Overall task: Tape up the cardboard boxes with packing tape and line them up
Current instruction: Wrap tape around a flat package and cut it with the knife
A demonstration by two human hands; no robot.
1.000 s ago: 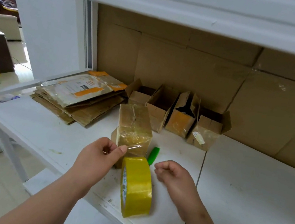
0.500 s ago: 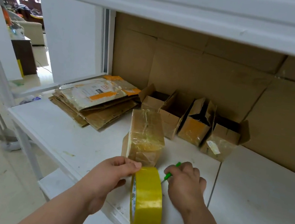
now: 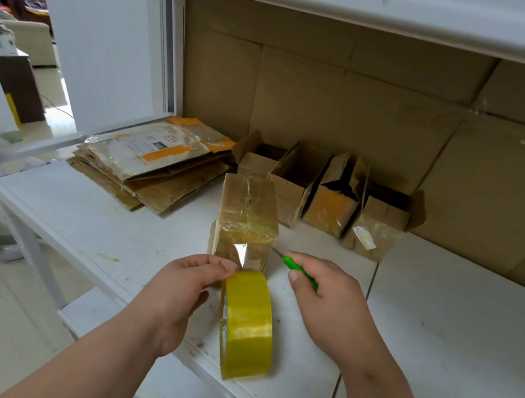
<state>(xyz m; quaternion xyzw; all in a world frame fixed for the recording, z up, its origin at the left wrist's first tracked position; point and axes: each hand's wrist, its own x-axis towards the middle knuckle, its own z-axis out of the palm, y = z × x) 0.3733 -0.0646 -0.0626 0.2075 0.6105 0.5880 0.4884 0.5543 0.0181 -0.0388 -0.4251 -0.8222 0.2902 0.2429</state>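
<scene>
White bench (image 3: pixel 440 332): my left hand (image 3: pixel 179 296) pinches tape roll (image 3: pixel 247 324), right hand (image 3: pixel 331 300) grips green cutter (image 3: pixel 299 271). Beyond fingers, wrapped box (image 3: pixel 247 217) nearly done; four open boxes (image 3: pixel 328 189) untaped.

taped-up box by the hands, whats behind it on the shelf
Behind the taped cardboard box stand four open-topped small cardboard boxes in a row against a brown cardboard backing. Their insides are dark; any contents cannot be seen.

Packing corner off home room — white shelving (image 3: pixel 117 230), flattened cartons (image 3: pixel 153 177), open boxes (image 3: pixel 296 176), sofa (image 3: pixel 31 38) through doorway.
</scene>
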